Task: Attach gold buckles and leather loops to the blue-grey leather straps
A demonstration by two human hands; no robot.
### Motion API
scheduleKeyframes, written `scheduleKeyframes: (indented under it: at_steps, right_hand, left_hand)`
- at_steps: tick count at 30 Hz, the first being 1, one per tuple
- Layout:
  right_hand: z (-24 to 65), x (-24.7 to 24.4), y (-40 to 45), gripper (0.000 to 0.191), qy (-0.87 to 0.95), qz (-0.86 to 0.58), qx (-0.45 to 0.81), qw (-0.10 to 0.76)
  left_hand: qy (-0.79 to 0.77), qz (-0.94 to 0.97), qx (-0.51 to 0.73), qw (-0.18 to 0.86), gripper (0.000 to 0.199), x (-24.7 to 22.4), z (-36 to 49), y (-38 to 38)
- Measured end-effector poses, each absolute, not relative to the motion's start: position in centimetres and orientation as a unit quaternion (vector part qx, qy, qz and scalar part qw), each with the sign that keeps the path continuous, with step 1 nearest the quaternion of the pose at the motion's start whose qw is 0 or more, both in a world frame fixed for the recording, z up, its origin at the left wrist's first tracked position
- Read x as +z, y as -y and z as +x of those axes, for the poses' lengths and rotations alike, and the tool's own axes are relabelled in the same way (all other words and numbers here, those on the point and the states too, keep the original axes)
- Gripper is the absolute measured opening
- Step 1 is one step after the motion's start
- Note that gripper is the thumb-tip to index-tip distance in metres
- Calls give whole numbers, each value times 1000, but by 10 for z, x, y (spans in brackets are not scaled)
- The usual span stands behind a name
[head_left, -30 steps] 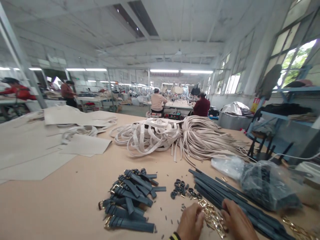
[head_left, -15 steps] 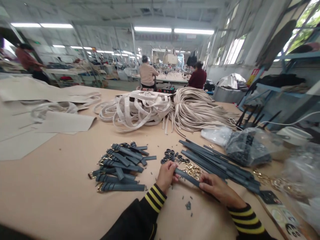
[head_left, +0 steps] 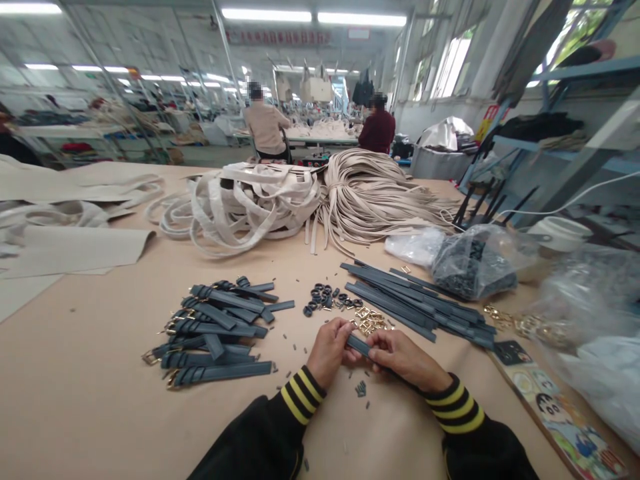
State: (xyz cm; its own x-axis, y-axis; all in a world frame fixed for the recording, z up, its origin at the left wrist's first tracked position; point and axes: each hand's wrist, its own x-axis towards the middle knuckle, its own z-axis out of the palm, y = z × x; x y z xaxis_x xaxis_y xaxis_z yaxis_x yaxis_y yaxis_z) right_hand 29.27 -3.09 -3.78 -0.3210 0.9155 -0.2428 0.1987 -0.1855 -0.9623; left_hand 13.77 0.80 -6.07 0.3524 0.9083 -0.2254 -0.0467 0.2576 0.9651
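Observation:
A dark blue-grey strap (head_left: 359, 345) is stretched between my two hands above the table. My left hand (head_left: 330, 348) pinches its left end. My right hand (head_left: 403, 357) grips it farther along, and the strap's far end runs hidden under that palm. Just beyond my fingers lies a heap of gold buckles (head_left: 371, 321). Small dark strap loops (head_left: 323, 297) are scattered behind my left hand. To the left is a pile of buckled straps (head_left: 215, 330), and to the right a stack of plain straps (head_left: 415, 303). Tiny dark offcuts (head_left: 361, 389) lie below my hands.
Bundled beige strips (head_left: 365, 193) and looped beige straps (head_left: 250, 207) lie across the back of the table. Beige sheets (head_left: 80, 250) cover the left. Plastic bags (head_left: 480, 263), a white tub (head_left: 560, 233) and a picture-printed board (head_left: 555, 407) are at right. Two people sit beyond.
My right hand has moved in toward my left along the strap, so less of it shows between them. The whole view has shifted slightly as the head turned.

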Motion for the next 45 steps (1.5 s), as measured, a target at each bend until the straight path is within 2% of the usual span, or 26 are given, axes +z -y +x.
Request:
scheduleKeyframes:
  at_steps: [3,8,11,13,17,20,23,29,33,35,38,40,42,45]
  right_hand:
    - [293,-40,31,7,559,-485,595,314]
    - [294,-39,34,18,495,-437,672,334]
    - [299,-34,32,19,392,-401,675,479]
    - [304,-32,29,18,303,-387,647,583]
    - [314,-34,22,26,188,-376,597,684]
    - [315,-35,21,29,187,-374,583,697]
    - [315,-33,28,25,212,-391,560,699]
    - [358,-33,71,19,240,-450,575,640]
    - [393,-25,85,25,252,-546,397,694]
    - [389,-17,80,24,336,-618,320,635]
    - [354,-7,62,25,532,-667,314,416]
    - [326,-8,49,22,623,-630,331,324]
    - [305,-14,39,15,676,-598,337,269]
    - [292,-28,31,14,670,-573,394,260]
  left_hand:
    - [-443,489,362,658,22,-61,137,-8]
    - [-420,474,412,655,29,-57,136,-11]
    - [-383,467,412,682,35,-54,136,-8]
    - [-355,482,347,722,35,-52,137,-3]
    - [-284,477,201,807,34,-53,138,6]
    - [-285,444,190,828,31,-55,137,5]
    - [-321,408,248,818,28,-56,135,-2]
    - [-354,390,321,787,27,-53,132,-7]
    - [-353,422,305,777,29,-55,133,-5]
    - [-354,440,291,772,29,-56,133,-5]
    - [-358,463,279,761,30,-59,133,-5]
    - [-359,468,283,756,30,-60,133,-6]
    - [-360,467,292,753,31,-61,133,-7]
    - [-370,466,302,745,32,-61,133,-8]
